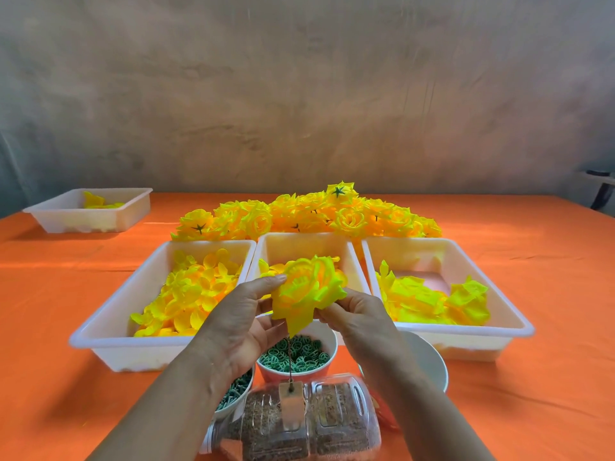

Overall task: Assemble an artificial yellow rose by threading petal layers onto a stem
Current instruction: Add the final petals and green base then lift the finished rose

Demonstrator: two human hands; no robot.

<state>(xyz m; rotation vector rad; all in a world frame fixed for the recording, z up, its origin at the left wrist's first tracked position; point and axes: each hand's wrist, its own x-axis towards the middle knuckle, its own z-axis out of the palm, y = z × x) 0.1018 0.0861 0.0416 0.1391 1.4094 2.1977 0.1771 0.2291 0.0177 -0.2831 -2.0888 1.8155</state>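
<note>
- Your left hand (243, 314) holds the yellow rose (309, 287) from its left side, the thumb lies against the petals and the fingers are curled under them.
- Your right hand (356, 314) pinches the lower right edge of the same rose with curled fingers.
- The rose is between your two hands, a little above them, and a thin stem (290, 361) goes straight down from it.
- The low end of the stem meets a clear bottle (299, 420), which lies on its side between your forearms.
- Just under your hands stands a cup (296, 357) with green rings.
- Under your left wrist is a second cup (236, 390) with green pieces; under your right wrist is a white bowl (429, 361).
- Beyond your hands are three white trays with yellow petals: the left tray (109, 327), the middle tray (299, 241), the right tray (466, 331).
- Behind these trays lies a pile of finished roses (309, 211).
- Far to the left of your left hand is a small tray (90, 224).
</note>
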